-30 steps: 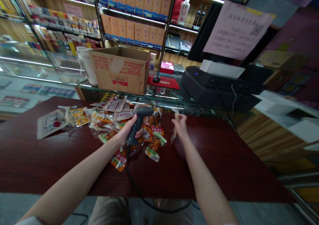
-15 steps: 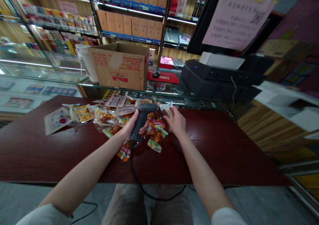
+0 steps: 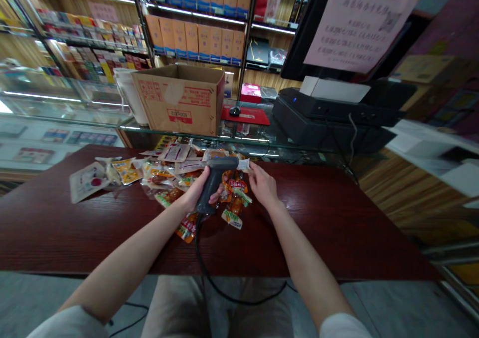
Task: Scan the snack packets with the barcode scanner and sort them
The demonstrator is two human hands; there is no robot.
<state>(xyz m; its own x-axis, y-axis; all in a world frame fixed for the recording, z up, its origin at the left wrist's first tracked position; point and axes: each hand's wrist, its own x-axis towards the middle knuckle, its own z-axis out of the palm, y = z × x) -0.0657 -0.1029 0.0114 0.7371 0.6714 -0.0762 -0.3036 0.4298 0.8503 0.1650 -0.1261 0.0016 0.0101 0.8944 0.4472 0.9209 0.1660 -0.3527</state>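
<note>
Wrapped round the handle of a black barcode scanner point(image 3: 210, 186) is my left hand point(image 3: 194, 191); the scanner's head points right and its cable hangs over the table edge. My right hand point(image 3: 263, 184) pinches the edge of a small whitish packet point(image 3: 244, 165), right in front of the scanner's head. Most of that packet is hidden behind the scanner and my fingers. Beneath and behind the scanner lies a pile of vacuum-packed snacks point(image 3: 159, 171), with one brown snack packet point(image 3: 234, 211) at its near right side.
A white pouch point(image 3: 87, 182) and a yellow packet point(image 3: 127, 171) lie left on the dark wooden table point(image 3: 318, 218). An open cardboard box point(image 3: 179, 101) stands on the glass counter behind. At right are a monitor point(image 3: 305, 34) and a black printer-like machine point(image 3: 325, 108).
My right hand has moved slightly left with the whitish packet, bringing it close against the scanner's head. The packet has turned and shows less of itself. My left hand has barely moved.
</note>
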